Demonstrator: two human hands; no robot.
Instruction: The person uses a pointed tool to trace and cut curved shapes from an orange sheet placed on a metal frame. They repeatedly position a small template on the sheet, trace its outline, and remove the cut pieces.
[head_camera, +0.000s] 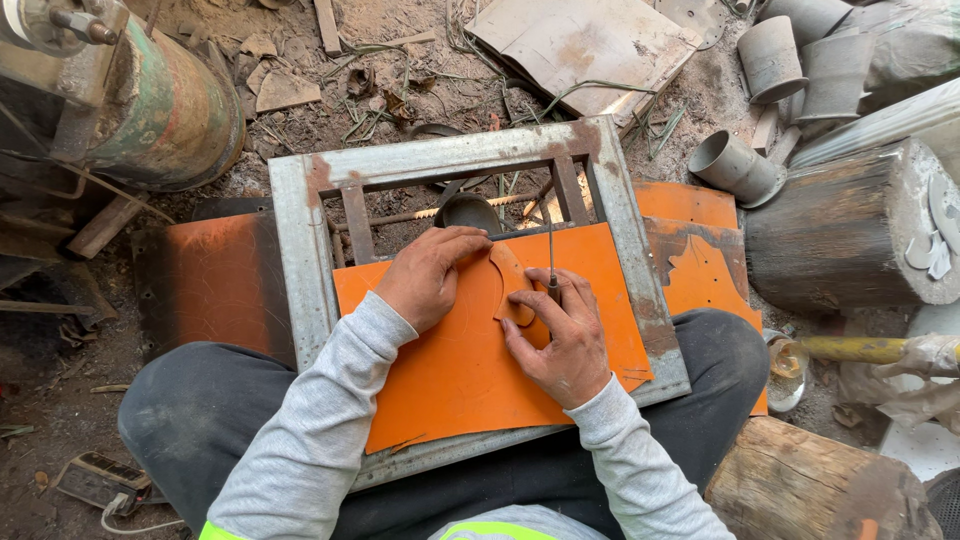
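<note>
I see my left hand (432, 276) pressed flat, fingers spread, on the smooth flat orange plastic sheet (470, 360) lying across the rusty grey metal frame (300, 250), while my right hand (558, 338) pinches a thin metal rod (549, 240).

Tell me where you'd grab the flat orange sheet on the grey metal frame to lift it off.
Probably the near left corner of the flat orange sheet, coming from the person's side. That corner sticks out past the grey metal frame, so a pinch can get under it. Elsewhere it lies flat, with the left hand and right hand pressing on it.
</note>
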